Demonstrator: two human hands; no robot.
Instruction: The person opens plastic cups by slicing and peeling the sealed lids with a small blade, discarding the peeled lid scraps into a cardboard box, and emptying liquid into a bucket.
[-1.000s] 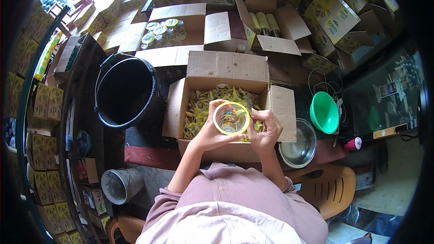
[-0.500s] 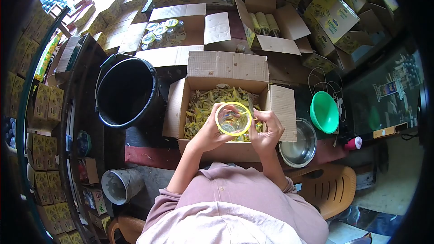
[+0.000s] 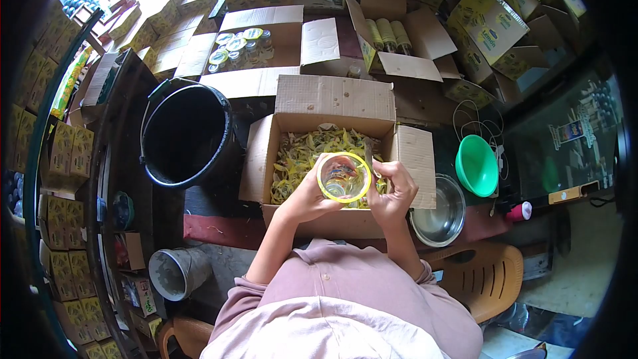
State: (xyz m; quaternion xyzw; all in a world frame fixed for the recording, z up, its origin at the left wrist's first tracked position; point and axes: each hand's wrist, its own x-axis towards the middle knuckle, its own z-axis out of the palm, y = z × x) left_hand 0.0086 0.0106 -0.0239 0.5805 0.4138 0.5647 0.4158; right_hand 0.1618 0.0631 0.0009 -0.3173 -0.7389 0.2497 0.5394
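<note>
My left hand [image 3: 307, 194] is wrapped round a clear plastic jar [image 3: 337, 189] with a bright yellow rim, its mouth tilted towards me. At the right of that rim, my right hand [image 3: 393, 191] has its fingers closed on a narrow, flat, greyish blade-like tool [image 3: 369, 151] that sticks up past the fingers. Beneath both hands stands an open cardboard box [image 3: 334, 98] full of small yellow-green wrapped sachets [image 3: 302, 153]. Inside the jar the contents are hard to make out.
A black bucket [image 3: 230, 139] stands left of the box. To the right are a steel bowl [image 3: 454, 209] and a green bowl [image 3: 477, 166]. Behind, one open carton [image 3: 260, 14] holds several lidded jars [image 3: 234, 44], another [image 3: 422, 23] several yellow-green rolls [image 3: 389, 34]. An orange chair [image 3: 495, 272] is near my right side.
The jar has turned slightly in my left hand, showing more of its inner wall. My right fingers stay at the rim, with the tool tilted a little differently.
</note>
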